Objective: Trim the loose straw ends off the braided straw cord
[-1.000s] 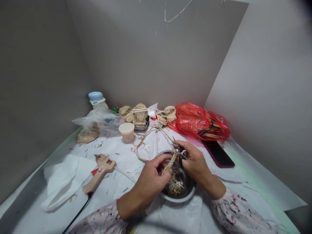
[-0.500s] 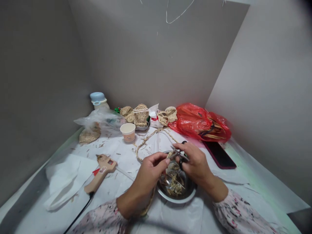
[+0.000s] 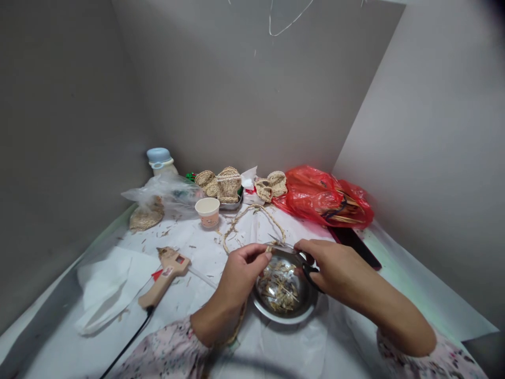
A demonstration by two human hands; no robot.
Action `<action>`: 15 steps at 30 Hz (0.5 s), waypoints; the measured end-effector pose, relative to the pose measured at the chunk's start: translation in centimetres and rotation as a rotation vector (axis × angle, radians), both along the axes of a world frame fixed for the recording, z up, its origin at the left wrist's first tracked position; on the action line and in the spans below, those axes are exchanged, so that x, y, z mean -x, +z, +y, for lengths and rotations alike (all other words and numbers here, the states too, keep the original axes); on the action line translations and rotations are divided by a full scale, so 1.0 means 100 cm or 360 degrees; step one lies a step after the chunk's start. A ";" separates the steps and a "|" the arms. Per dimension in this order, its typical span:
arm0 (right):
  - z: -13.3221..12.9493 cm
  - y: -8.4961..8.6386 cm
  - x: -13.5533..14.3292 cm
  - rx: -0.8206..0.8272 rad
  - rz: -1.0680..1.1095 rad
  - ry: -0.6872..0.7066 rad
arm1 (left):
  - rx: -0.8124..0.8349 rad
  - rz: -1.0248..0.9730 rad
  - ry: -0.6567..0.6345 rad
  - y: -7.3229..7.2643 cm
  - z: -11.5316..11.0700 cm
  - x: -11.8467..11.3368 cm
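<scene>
A long braided straw cord (image 3: 281,225) loops over the white-covered table, and my left hand (image 3: 245,271) pinches it near the bowl's back rim. My right hand (image 3: 329,263) is closed on black-handled scissors (image 3: 311,275). The scissor blades are parted and point left, at the cord by my left fingertips. Below both hands stands a round metal bowl (image 3: 290,319) with straw scraps (image 3: 281,292) in it.
To the left lie a glue gun (image 3: 168,276) with its cable and white paper (image 3: 114,287). A paper cup (image 3: 207,212), woven straw pieces (image 3: 229,185), a plastic bag (image 3: 168,190) and a lidded bottle (image 3: 160,159) stand behind. A red bag (image 3: 315,195) and a phone (image 3: 357,247) are at right.
My right hand has turned and shifted right, its forearm now reaching in from farther right. The scissors now point left with their blades parted. My left hand has barely moved.
</scene>
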State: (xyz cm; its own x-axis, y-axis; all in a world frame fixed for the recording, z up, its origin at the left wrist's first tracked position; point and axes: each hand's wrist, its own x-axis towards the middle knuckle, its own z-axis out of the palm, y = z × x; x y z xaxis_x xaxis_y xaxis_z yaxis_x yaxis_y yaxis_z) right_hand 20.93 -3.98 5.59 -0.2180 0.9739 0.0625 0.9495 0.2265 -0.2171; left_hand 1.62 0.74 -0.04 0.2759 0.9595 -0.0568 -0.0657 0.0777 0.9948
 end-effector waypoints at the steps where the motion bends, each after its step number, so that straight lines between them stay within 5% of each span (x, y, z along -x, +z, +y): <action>1: 0.000 -0.001 0.001 -0.0003 -0.0041 -0.0011 | -0.0001 0.0001 0.0004 -0.001 0.000 0.000; 15: -0.002 -0.006 0.021 -0.0155 -0.0493 -0.0117 | 0.0020 0.0033 -0.0014 0.002 0.002 0.001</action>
State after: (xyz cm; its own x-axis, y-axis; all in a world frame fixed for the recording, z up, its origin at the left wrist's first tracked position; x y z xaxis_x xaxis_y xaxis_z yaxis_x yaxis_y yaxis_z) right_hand 18.86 -4.17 5.02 -0.1708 0.9805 0.0976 0.9816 0.1607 0.1035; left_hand 1.56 0.94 0.20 0.2827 0.9563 -0.0745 -0.0444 0.0906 0.9949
